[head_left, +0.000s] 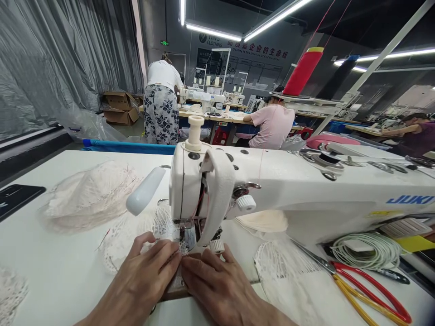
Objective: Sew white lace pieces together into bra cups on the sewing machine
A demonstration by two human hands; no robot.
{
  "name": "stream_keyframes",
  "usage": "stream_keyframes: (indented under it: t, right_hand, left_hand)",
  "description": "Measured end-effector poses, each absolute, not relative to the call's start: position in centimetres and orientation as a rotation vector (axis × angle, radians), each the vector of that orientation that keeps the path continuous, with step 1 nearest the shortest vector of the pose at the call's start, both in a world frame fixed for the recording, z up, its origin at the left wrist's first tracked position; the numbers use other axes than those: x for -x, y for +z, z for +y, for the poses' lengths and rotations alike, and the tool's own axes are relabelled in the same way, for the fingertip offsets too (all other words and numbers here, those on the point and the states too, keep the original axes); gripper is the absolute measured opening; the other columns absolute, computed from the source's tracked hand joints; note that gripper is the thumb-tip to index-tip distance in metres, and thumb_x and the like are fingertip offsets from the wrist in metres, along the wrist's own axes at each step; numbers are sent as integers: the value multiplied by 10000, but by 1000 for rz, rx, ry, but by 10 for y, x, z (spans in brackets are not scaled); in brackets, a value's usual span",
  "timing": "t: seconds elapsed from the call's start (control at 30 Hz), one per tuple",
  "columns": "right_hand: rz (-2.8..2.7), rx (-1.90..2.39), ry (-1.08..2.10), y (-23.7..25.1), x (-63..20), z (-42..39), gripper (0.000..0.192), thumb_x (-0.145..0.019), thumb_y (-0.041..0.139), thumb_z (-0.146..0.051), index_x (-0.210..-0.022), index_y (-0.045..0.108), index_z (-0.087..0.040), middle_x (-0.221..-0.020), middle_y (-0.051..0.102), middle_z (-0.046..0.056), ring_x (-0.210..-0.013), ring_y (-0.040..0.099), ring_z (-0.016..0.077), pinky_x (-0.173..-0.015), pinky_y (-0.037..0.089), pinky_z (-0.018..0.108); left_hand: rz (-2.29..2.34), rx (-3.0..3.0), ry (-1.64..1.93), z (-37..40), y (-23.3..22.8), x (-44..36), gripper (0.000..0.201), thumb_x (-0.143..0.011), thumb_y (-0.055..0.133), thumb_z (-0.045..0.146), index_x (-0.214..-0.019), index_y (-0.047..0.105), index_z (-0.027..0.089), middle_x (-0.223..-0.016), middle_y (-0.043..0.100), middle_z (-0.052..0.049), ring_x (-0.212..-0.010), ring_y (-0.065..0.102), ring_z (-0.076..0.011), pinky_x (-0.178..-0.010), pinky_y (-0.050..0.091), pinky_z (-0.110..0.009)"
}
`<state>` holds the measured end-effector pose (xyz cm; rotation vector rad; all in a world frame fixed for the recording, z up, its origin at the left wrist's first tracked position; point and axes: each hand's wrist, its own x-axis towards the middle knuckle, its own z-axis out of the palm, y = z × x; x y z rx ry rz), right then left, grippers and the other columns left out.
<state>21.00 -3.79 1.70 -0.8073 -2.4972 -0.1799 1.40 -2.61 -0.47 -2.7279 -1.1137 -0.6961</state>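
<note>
Nearest, both hands flat on the white table [61, 280], side by side, fingers extended and close together, gripping nothing. Left hand [144, 276] pressing down on the white lace piece [136, 233], fingertips just short of the presser foot [187, 235]. Right hand [220, 287] beside it, fingertips touching the lace at the needle plate. Lace spread under the foot and out to the left of the machine head.

To the right on the table, red-handled scissors [370, 290] lying across more white lace [288, 271], and a coil of white cord [369, 249] near the machine base. Above the hands, the white sewing machine [306, 190], red thread running down its face. To the left, a pile of lace pieces [88, 197]; at the table edge, a dark phone [16, 199].

Farther back, a red thread cone [302, 70] on a stand. Beyond, a seated person in pink [272, 124] at another table, a standing person in floral trousers [161, 104], cardboard boxes [118, 108] by the grey curtain.
</note>
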Motion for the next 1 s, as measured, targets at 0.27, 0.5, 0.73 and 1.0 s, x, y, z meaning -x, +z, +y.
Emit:
stream_keyframes:
  t: [0.27,0.5,0.73,1.0]
  right_hand:
    - [-2518,807,-173,17,-211,-37,210,-912,412,-98,-1000,596,-150,-982,659,31,-798,521,142,-638,320,315]
    - [-2514,864,-105,15,-209,-38,235,-897,408,-80,-1031,589,-149,-1077,651,44,-775,520,155,-651,316,320]
    - [-2476,912,-152,14,-208,-35,213,-901,434,-119,-1039,590,-161,-1094,647,69,-788,535,184,-687,335,344]
    - [-2467,936,-212,16,-209,-30,182,-917,446,-149,-1024,590,-181,-1098,648,50,-804,538,181,-745,339,366]
  left_hand:
    - [-1137,2744,-713,-26,9,-17,294,-905,369,116,-964,616,264,-821,635,22,-770,569,-160,-849,311,-348]
    - [-1142,2703,-774,-19,11,-15,361,-874,342,35,-1014,585,262,-794,617,42,-769,574,-137,-925,260,-350]
    - [-1130,2749,-816,-9,9,-7,371,-872,302,-15,-962,569,227,-833,610,45,-782,593,-109,-991,218,-359]
    - [-1129,2654,-620,-4,-3,5,405,-898,349,35,-1231,466,234,-1073,632,-25,-1042,561,-150,-1046,246,-421]
